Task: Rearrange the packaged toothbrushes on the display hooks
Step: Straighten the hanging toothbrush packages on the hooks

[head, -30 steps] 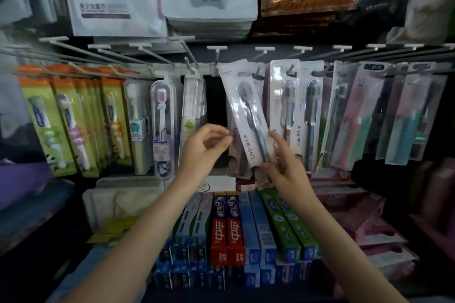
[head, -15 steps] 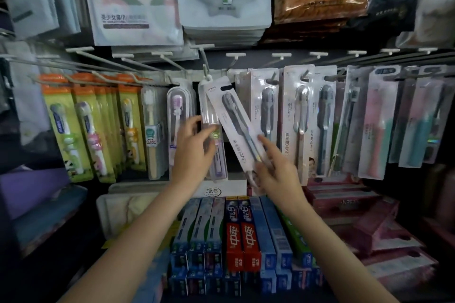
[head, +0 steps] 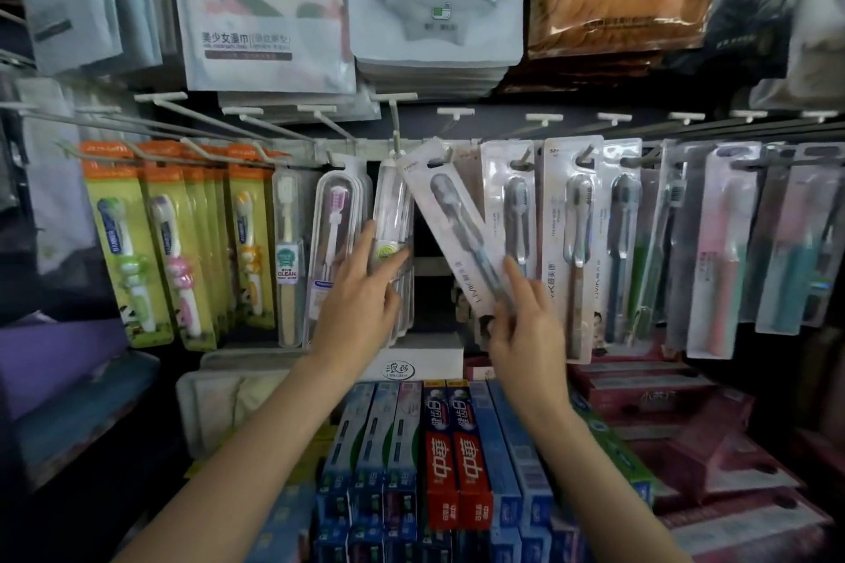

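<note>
Right now, from the head camera, my right hand [head: 526, 325] pinches the lower end of a carded toothbrush pack [head: 457, 224], fingers [head: 514, 277] lying up its front face; whether my thumb is behind it I cannot tell. The pack sits in the middle of the hook rail [head: 347, 149], between the clear tube pack [head: 391, 215] and the hanging grey packs [head: 514, 206]. Its long axis runs on a slant: the hang hole and brush head point up and to the left, the handle end down and to the right into my grip. The top seems to be right at a hook [head: 397, 128], though I cannot tell whether it is threaded on.

I judge the pack very light, a thin card with a blister, stiff along its length yet easy to bend or crease, and slick on the plastic. Holding low gives reach, but I would steady it by the card edges near the top to guide the hole.

My left hand [head: 361, 302] is spread, straight fingers pressing the clear tube pack aside. Boxed toothpaste [head: 457, 462] fills the shelf below.
</note>
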{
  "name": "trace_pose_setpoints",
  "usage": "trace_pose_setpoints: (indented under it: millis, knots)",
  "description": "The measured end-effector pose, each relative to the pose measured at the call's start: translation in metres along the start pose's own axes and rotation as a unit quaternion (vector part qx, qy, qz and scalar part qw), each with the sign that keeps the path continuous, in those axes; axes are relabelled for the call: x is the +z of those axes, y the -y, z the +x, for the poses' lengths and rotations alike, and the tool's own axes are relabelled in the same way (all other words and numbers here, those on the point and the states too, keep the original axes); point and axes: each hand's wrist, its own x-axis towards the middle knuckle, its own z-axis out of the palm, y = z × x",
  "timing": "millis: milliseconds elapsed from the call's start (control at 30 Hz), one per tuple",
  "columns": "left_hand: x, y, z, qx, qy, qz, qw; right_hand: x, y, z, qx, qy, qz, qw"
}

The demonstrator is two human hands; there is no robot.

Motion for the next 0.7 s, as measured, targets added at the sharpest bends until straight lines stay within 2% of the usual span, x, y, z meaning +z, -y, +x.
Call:
trace_pose_setpoints:
  millis: [100,233,300,467,600,700]
  knots:
    - [0.003,0.0,-0.001,0.001,-0.003,0.005,1.0,-0.016,-0.001,0.008,-0.035,-0.032,-0.089,0.995]
    - [0.007,-0.002,-0.001,-0.003,0.005,0.013,1.0,-0.011,0.012,0.003,0.032,0.05,0.017,0.998]
    - [0.007,-0.004,-0.002,-0.004,0.006,0.013,1.0,-0.003,0.016,0.0,0.04,0.075,0.026,0.996]
    - [0.003,-0.006,-0.005,-0.017,0.012,0.018,1.0,-0.015,0.001,0.003,0.023,-0.047,-0.019,0.998]
    - [0.007,-0.003,-0.007,-0.017,0.002,0.015,1.0,-0.024,-0.016,0.003,0.046,-0.059,-0.028,0.997]
    - [0.008,-0.005,-0.007,-0.022,0.005,0.012,1.0,-0.019,-0.013,0.002,0.037,-0.01,-0.055,0.998]
